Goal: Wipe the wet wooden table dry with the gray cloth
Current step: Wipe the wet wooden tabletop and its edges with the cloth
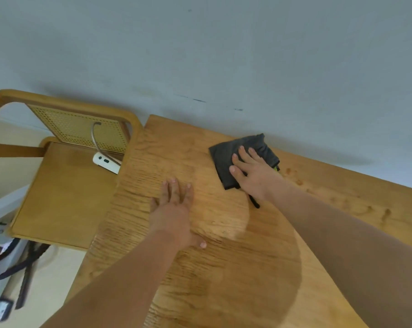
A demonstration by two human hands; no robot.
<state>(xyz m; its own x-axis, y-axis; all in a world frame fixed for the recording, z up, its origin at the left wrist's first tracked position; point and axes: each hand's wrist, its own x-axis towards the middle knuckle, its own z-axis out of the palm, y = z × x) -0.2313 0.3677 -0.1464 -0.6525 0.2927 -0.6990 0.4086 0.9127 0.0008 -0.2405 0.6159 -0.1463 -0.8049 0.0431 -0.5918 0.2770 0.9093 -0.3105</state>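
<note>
Nearest my view, the wooden table (259, 268) looks dry, the left hand (174, 209) lies flat and empty on it, the right hand (252, 176) presses the gray cloth (223, 156) with straight fingers near the far edge, and I judge the droplets (294, 177) to its right unwiped.

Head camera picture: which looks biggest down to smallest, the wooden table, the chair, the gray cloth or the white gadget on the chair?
1. wooden table
2. chair
3. gray cloth
4. white gadget, though the table edge hides part of it
</note>
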